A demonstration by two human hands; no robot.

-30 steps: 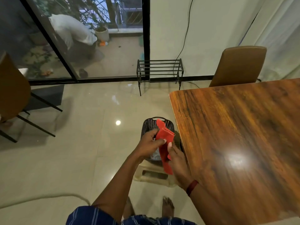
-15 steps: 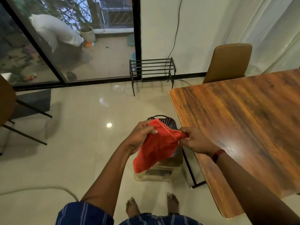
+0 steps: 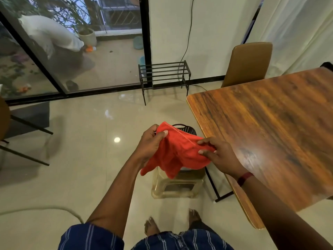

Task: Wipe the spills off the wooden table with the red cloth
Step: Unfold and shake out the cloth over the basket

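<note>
The red cloth (image 3: 177, 153) hangs spread between both my hands, in the air beside the left edge of the wooden table (image 3: 273, 127). My left hand (image 3: 150, 143) pinches its upper left corner. My right hand (image 3: 219, 154) grips its right edge, just over the table's rim. The cloth's lower part droops loosely. The tabletop is glossy with a light glare; I cannot make out spills on it.
Below the cloth a dark basket (image 3: 187, 128) sits on a translucent plastic stool (image 3: 177, 184). A brown chair (image 3: 249, 63) stands at the table's far side. A black metal rack (image 3: 164, 74) is by the wall, another chair (image 3: 10, 130) at far left.
The cloth went from a folded strip to an open spread sheet as my hands pulled apart. My right hand has moved toward the table edge.
</note>
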